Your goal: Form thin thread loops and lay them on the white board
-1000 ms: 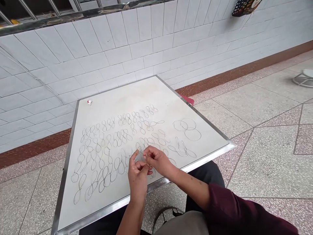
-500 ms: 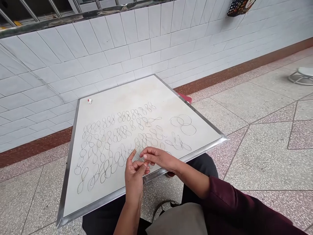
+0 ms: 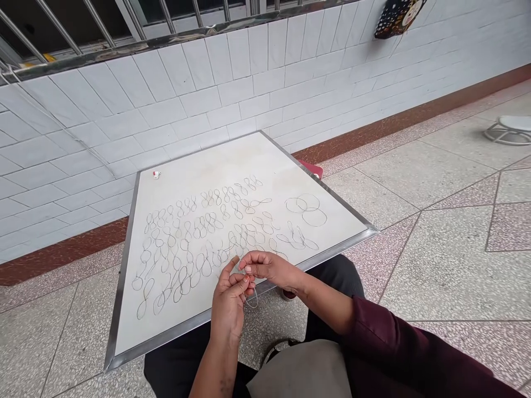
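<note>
Over the near edge of the white table (image 3: 215, 152), my two hands meet fingertip to fingertip. My left hand (image 3: 230, 298) pinches a thin wire loop (image 3: 251, 305), its index finger stretched out; the loop hangs below the fingers. Thumb and index finger of my right hand (image 3: 265, 267) close on the same wire just above, where the exact grip is too small to make out. Rows of thin wire pieces bent into figure-eights (image 3: 213, 221) lie across the table beyond my hands. Three overlapping round wire rings (image 3: 314, 217) rest at the right.
A small white and red object (image 3: 156, 175) sits near the table's far left corner. The metal table rim (image 3: 166, 341) runs close to my lap. Behind stands a white tiled wall (image 3: 207, 99); a white stool (image 3: 512, 127) is on the floor far right.
The wire loop now hangs visibly below my left fingers, where before it showed only faintly. Both hands stay pinched together. The view has shifted slightly.
</note>
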{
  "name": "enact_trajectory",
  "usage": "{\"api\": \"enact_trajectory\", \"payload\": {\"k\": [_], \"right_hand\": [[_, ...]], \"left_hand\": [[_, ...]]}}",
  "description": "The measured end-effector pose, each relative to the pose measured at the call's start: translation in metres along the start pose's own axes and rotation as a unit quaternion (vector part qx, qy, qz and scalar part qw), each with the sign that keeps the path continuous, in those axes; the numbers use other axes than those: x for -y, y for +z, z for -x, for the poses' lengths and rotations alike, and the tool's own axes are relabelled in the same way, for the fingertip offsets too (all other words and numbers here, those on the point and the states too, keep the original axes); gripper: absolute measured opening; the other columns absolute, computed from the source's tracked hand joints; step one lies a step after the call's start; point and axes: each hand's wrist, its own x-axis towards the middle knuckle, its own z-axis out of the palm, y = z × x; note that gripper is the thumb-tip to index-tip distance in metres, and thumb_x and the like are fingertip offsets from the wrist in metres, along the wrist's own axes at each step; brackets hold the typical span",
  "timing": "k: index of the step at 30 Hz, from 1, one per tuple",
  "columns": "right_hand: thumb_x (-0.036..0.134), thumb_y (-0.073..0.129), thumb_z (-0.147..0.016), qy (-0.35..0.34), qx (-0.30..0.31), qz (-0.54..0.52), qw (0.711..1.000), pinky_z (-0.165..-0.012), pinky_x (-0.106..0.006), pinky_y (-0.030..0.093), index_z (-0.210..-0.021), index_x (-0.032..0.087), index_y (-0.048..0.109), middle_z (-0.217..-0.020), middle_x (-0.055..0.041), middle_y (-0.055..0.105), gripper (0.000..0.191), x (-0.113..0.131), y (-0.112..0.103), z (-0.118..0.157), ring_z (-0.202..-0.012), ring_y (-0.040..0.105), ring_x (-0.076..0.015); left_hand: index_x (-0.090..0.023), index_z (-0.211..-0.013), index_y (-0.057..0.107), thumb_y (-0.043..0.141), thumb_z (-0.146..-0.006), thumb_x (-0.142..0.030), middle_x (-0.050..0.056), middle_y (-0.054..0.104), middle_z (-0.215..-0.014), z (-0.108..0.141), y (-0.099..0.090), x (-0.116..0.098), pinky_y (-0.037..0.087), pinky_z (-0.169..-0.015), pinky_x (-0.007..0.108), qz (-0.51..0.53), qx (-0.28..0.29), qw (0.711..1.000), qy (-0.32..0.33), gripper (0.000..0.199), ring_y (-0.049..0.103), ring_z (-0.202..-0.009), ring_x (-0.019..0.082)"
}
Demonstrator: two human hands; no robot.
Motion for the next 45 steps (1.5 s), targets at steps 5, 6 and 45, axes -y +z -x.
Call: {"api": "enact_trajectory", "payload": {"k": [5,6,45], "right_hand": [[0.041,0.071,-0.087,-0.011,0.005,0.001,1.0,-0.074,-0.028,0.048,-0.101,0.018,0.067,-0.081,0.0005,0.062,0.027,0.001,0.005,0.004,-0.072,0.058,-0.0118],[0.041,0.069,-0.087,-0.013,0.005,0.017,1.0,-0.074,-0.028,0.048,-0.102,0.018,0.067,-0.081,0.0006,0.062,0.027,0.002,0.005,0.005,-0.073,0.058,-0.0119],[0.06,0.073,-0.081,0.054,-0.018,-0.06,0.997,-0.058,-0.023,0.038,-0.088,0.016,0.06,-0.073,0.0009,0.063,0.046,-0.029,0.045,0.025,-0.061,0.057,-0.0096]], "left_hand": [[-0.017,-0.112,0.067,0.085,-0.058,-0.015,0.002,0.067,-0.074,0.004,-0.001,0.002,0.049,-0.064,0.024,0.011,-0.003,1.0,-0.015,0.056,0.066,-0.073,0.015],[-0.017,-0.113,0.066,0.085,-0.059,-0.015,0.002,0.067,-0.075,0.006,-0.001,0.002,0.049,-0.065,0.024,0.01,-0.004,1.0,-0.015,0.056,0.066,-0.073,0.015],[-0.02,-0.14,0.049,0.086,-0.067,-0.024,-0.004,0.066,-0.072,0.033,-0.013,-0.004,0.048,-0.06,0.026,0.051,-0.013,0.992,0.113,0.082,0.058,-0.058,0.012]]}}
